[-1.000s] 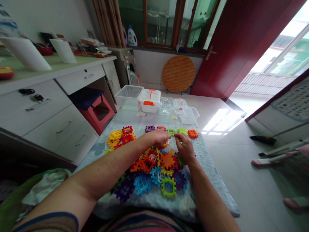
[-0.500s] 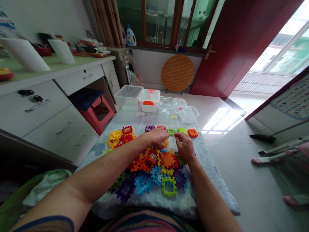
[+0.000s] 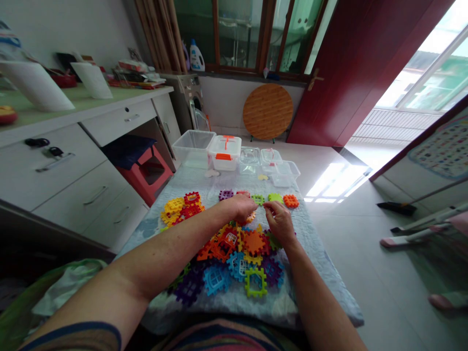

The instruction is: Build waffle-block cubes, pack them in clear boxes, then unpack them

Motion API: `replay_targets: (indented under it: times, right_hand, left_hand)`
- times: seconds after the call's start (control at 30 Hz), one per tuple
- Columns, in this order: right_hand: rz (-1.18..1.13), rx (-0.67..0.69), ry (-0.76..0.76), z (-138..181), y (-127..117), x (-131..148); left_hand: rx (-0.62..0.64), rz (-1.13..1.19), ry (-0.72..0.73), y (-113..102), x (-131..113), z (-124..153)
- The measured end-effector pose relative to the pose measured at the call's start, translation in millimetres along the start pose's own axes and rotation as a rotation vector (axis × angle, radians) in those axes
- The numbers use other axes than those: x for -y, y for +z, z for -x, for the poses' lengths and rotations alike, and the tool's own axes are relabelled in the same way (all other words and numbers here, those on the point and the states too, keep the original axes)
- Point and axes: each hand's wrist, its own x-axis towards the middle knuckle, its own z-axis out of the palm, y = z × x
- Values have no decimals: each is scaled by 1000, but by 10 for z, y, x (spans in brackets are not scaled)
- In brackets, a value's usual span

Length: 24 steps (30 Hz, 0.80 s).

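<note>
Over the table, my left hand (image 3: 244, 207) has its fingers bent together beside a light green window-shaped block (image 3: 258, 200). My right hand (image 3: 280, 219) is close by on the other side, thumb and fingers pinched near that block's lower right corner. Whatever lies between the fingertips of either hand is too small or hidden. A row of flat toothed blocks runs along the far side: a purple one (image 3: 225, 195), a red one (image 3: 243, 193) partly behind my left hand, a solid green one (image 3: 275, 197) and an orange one (image 3: 291, 201). Below my hands spreads a mixed pile of interlocking blocks (image 3: 254, 242).
Yellow and red blocks (image 3: 174, 204) are heaped left of my left forearm. At the table's far end stand a clear open bin (image 3: 193, 148), a lidded box with orange clips (image 3: 224, 153) and smaller clear containers (image 3: 285, 173). A pink stool (image 3: 148, 170) is left of the table.
My left hand's fingertips have shifted slightly right, toward my right hand. The right hand has barely moved. The blocks lie as before, and the whole view has drifted a little.
</note>
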Motion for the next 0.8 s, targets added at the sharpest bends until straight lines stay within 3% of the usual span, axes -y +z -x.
replay_targets:
  times: [0.17, 0.33, 0.43, 0.53, 0.67, 0.8]
  right_hand:
    - [-4, -7, 2, 13, -13, 19]
    - [-32, -17, 19, 40, -22, 13]
    - [-33, -37, 31, 59, -28, 4]
    - [-36, -50, 38, 71, -34, 3]
    - [-38, -52, 35, 78, -27, 7]
    - [-25, -50, 29, 83, -17, 7]
  left_hand:
    - [-28, 21, 3, 43, -8, 14]
    - [-195, 89, 30, -11, 42, 212]
    - [-277, 122, -41, -105, 276, 448]
    - [-335, 143, -240, -113, 679, 692]
    - [-268, 215, -497, 108, 1137, 859]
    - [-177, 216, -557, 374, 1251, 796]
